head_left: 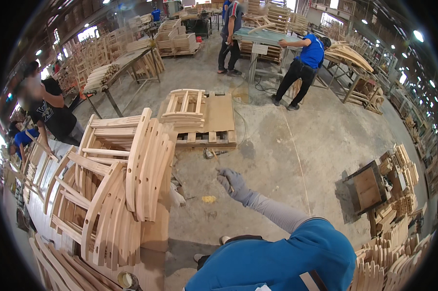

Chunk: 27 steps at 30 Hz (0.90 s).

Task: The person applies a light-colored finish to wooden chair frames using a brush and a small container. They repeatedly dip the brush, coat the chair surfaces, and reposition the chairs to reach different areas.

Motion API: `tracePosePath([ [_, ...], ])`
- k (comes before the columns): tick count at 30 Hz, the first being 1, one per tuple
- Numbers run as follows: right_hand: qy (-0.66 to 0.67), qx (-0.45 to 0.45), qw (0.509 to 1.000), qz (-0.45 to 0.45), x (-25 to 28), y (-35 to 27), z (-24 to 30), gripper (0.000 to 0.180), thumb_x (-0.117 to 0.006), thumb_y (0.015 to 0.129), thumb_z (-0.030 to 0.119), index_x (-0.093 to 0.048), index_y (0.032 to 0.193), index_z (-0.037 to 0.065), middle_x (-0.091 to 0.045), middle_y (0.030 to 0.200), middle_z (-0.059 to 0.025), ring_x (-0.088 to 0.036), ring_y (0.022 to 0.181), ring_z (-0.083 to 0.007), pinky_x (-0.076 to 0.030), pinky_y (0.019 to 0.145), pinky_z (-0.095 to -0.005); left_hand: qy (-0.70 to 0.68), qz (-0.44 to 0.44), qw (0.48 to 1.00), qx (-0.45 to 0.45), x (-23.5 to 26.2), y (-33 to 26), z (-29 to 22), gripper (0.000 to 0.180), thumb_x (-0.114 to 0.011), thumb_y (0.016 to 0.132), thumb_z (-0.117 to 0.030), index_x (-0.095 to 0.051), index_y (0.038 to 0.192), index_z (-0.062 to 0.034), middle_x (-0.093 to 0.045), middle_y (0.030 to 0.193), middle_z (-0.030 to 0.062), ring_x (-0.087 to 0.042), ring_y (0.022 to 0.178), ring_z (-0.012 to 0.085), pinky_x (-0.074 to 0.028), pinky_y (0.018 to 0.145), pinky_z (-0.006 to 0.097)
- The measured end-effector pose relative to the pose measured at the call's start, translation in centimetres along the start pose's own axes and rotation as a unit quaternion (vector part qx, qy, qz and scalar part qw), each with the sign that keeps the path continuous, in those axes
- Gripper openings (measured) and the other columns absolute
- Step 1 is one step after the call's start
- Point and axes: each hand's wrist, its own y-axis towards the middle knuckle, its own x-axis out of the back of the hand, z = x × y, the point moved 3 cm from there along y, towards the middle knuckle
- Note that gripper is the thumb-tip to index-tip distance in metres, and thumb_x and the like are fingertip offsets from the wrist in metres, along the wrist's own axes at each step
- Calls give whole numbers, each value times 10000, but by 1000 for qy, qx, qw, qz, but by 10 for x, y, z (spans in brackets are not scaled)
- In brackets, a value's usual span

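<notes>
Pale wooden frames (138, 150), smooth, curved and drilled with round holes, stand stacked over brown cardboard (153, 237) at the person's left. The gloved right hand (234, 184) is apart from them above the concrete floor (270, 160), fingers curled; whether they pinch anything cannot be told. A smaller stack (184, 116) lies on a cardboard-topped pallet (221, 114). Pale print marks a co-worker's black shirt (55, 119); a white sign (259, 49), too small to read, hangs on a far workbench (265, 37)

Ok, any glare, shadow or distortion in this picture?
Head view: a ceiling lamp glares white; a shadow darkens the floor left of the brown, dark-edged panel; straight lines bend toward the rim; the gloved right hand looks fairly sharp.
</notes>
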Motion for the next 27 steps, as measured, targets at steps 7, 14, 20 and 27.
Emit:
tracePosePath([
  [7, -44, -15, 998, -43, 24, -13, -6, 244, -541, 886, 152, -519, 1085, 12, -602, 1008, -155, -601, 896, -310, -483, 732, -350, -94, 54, 994, -1, -43, -10, -18, 470, -474, 894, -272, -424, 1287, -20, -446, 1301, 136, -476, 1127, 266, -417, 930, 425],
  [14, 4, -2, 1000, -16, 17, -6, 4, 227, -572, 847, 105, -524, 1053, 23, -592, 973, -143, -593, 869, -313, -476, 710, -355, -162, 78, 984, 2, -59, -17, -32, 467, -477, 890, -277, -431, 1279, -22, -453, 1291, 136, -480, 1120, 267, -416, 929, 432],
  [20, -6, 29, 999, -41, 22, -3, 16, 248, -579, 822, 79, -530, 1064, 46, -588, 993, -128, -591, 857, -308, -473, 699, -350, -210, 95, 973, 1, -68, -22, -43, 465, -479, 887, -281, -437, 1271, -23, -460, 1283, 136, -483, 1114, 269, -415, 928, 438],
  [27, -42, -21, 993, -104, 54, -22, -17, 252, -579, 839, 93, -562, 1088, 57, -613, 943, -107, -602, 825, -295, -476, 687, -347, -254, 113, 961, 8, -82, -24, -51, 462, -482, 884, -287, -444, 1263, -24, -467, 1273, 136, -487, 1106, 270, -413, 926, 446],
])
